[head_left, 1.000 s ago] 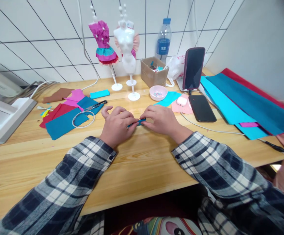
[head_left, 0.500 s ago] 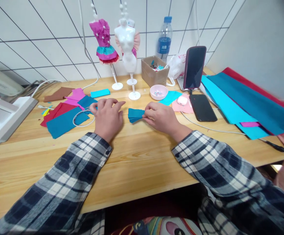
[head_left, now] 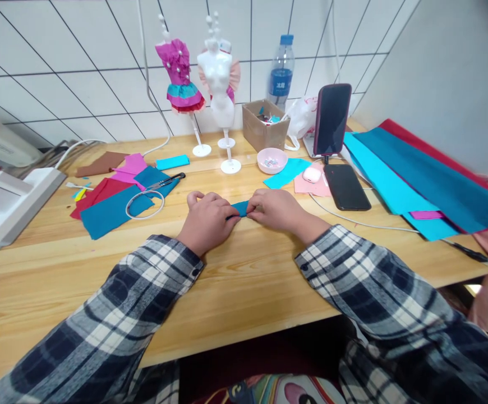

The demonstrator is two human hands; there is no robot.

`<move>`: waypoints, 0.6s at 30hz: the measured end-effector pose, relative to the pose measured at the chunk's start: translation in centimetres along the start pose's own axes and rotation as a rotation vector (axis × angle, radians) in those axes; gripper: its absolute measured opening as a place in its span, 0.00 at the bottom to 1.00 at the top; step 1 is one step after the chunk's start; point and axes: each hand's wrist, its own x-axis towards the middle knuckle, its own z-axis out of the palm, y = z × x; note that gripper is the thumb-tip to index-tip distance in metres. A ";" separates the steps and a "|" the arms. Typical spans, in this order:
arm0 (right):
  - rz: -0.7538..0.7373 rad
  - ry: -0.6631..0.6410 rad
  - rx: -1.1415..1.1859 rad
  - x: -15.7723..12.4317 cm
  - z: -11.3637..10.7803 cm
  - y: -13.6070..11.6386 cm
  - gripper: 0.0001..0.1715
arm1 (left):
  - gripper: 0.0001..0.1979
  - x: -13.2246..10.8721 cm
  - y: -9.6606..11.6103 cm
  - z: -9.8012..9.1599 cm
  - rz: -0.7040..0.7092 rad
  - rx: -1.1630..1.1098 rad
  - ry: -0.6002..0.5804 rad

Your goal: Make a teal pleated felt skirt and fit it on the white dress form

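Between my two hands a small folded strip of dark teal crepe paper (head_left: 240, 209) lies close to the tabletop. My left hand (head_left: 211, 219) pinches its left end between thumb and fingers. At the right end, my right hand (head_left: 275, 209) grips it with fingertips and thumb. Much of the strip is covered by the fingers. Left of my left hand, black-handled scissors (head_left: 166, 182) rest on teal paper, beside a white ring (head_left: 160, 213).
Behind stand doll mannequins, one bare (head_left: 221, 78), one in a pink dress (head_left: 176, 64), near a cardboard box (head_left: 254, 130) and pink bowl (head_left: 272, 166). A phone (head_left: 347, 188) lies at right beside large coloured sheets (head_left: 429, 163). Paper pieces (head_left: 109, 216) lie left.
My left hand has moved right and closed on the strip's left end, uncovering the scissors. My right hand keeps its hold on the other end.
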 end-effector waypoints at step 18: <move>0.231 -0.097 0.270 1.4 -0.4 -0.1 0.03 | 0.08 0.6 -1.0 -0.3 -0.196 -0.197 -0.105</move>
